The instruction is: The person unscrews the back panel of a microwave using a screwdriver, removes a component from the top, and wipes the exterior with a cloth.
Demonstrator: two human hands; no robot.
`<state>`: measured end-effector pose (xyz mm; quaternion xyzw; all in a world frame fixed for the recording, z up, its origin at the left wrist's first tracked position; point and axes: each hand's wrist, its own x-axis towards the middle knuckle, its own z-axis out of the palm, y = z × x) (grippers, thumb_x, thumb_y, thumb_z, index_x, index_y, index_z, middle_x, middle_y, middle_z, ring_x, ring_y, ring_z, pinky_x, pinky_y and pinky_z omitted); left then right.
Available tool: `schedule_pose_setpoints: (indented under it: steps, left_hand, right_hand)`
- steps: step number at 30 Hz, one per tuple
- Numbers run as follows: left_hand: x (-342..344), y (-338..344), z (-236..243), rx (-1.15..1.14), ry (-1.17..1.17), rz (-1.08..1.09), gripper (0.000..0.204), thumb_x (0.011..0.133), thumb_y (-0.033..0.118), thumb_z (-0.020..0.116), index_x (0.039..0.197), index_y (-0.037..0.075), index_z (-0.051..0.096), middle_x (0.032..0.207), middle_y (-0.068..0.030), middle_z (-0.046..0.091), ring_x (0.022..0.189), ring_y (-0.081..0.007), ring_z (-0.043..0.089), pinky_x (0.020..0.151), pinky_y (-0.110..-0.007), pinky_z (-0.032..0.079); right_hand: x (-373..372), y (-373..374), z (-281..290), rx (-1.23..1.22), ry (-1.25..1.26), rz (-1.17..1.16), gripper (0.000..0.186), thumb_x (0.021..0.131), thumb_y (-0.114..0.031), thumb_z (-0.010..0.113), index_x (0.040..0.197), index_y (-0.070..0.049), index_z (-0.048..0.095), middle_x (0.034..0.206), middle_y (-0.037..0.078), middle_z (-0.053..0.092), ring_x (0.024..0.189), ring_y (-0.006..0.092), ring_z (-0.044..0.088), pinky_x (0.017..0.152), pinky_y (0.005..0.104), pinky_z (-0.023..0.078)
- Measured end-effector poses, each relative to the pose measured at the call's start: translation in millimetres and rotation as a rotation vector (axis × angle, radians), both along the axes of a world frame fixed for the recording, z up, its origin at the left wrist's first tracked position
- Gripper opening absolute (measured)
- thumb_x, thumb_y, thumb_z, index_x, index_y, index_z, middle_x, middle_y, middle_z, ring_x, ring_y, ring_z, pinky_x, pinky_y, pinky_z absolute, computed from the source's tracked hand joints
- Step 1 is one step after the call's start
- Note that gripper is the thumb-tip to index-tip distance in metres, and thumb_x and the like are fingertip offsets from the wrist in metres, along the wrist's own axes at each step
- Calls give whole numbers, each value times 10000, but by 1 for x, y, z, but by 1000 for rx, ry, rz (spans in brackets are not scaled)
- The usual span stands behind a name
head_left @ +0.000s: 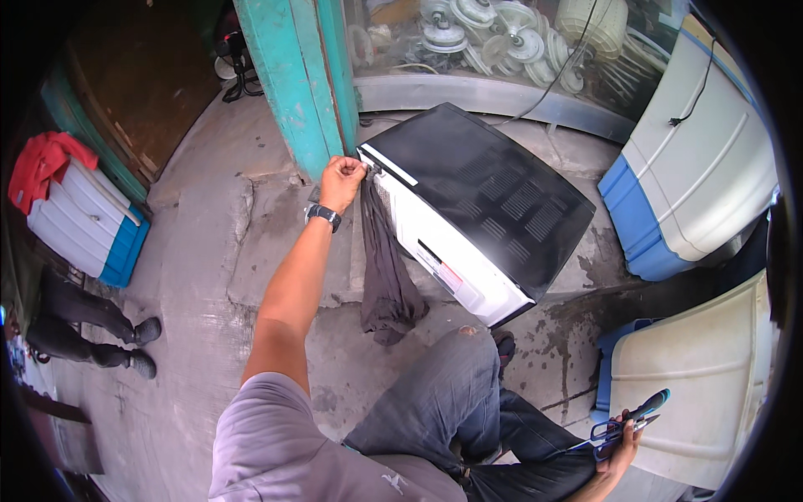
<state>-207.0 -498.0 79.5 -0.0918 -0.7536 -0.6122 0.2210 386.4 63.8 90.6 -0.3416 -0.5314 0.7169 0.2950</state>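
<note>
A boxy appliance [502, 201], which looks like a microwave oven, has a black vented cover and a white panel facing me. My left hand [341, 184] reaches out to its far left corner, fingertips pinched together at the edge; what they pinch is too small to make out. A dark cloth [386, 276] hangs down from that corner onto the ground. Low at the right, my right hand [617, 458] is wrapped round a bundle of hand tools. Among them are a screwdriver [649, 405] with a blue and black handle and what seem to be scissors [606, 431] with dark blue loops.
White-and-blue plastic housings [694, 151] stand at the right; another [686, 376] is nearer. A teal post [293, 84] rises behind my left hand. Behind glass lie several white machine parts [519, 33]. A person's legs [92, 326] show at the left, near a red cloth [50, 163].
</note>
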Motion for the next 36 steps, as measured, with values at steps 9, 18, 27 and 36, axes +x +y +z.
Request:
schedule_pose_setpoints:
  steps: [9,18,27,36]
  left_hand:
    - [104,-165,-139,-808,-652,435,327,785,250,737,1009,13,725,1085,-233,656,1064,-399,628,937,-445,512]
    - [43,-114,-129,-858,-500,540,954,772,410,790,1523,44,330,1533,-230,337,1402,-403,360,1140,-516,335]
    - [-22,-77,-130,-864,-793,645,1139,683,562,853,1512,21,291,1526,-193,369,1420,-363,361,1145,-500,357]
    - [3,-142,-132,-740,-582,845,1073,599,711,817,1226,-120,555,1234,-271,602,1212,-386,567,1040,-464,446]
  right_hand:
    - [-1,-11,3,-5,58,-134,423,1011,-197,605,1364,-8,470,1146,108,622,971,180,612,843,310,516]
    - [0,-2,4,-156,171,-141,454,1001,-189,612,1388,-24,442,1263,146,603,1013,200,626,851,324,560]
    - [-10,-27,31,-204,259,-185,456,993,-181,617,1414,-128,450,1204,130,640,941,164,672,836,399,583]
    - [-10,-41,44,-174,454,-88,468,1010,-185,596,1441,-102,433,1163,110,649,953,160,685,852,371,589]
